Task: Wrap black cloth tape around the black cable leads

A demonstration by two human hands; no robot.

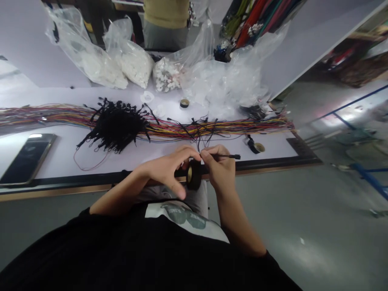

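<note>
My left hand (169, 167) is curved around a roll of black tape (194, 174) at the table's front edge, its thumb held apart below. Its index fingertip meets my right fingertips at the wire. My right hand (220, 165) is closed in a pinch on a black cable (222, 155), whose dark connector end sticks out to the right. Thin black leads run from the fingers up toward the long bundle of coloured wires (178, 130). The exact contact between the tape and the cable is hidden by my fingers.
A heap of black connectors (117, 125) lies on the wires. A phone (28, 157) rests at left. Further tape rolls lie behind (184, 103) and right (257, 148). Clear bags of white parts (135, 66) line the back. A person (166, 20) stands opposite.
</note>
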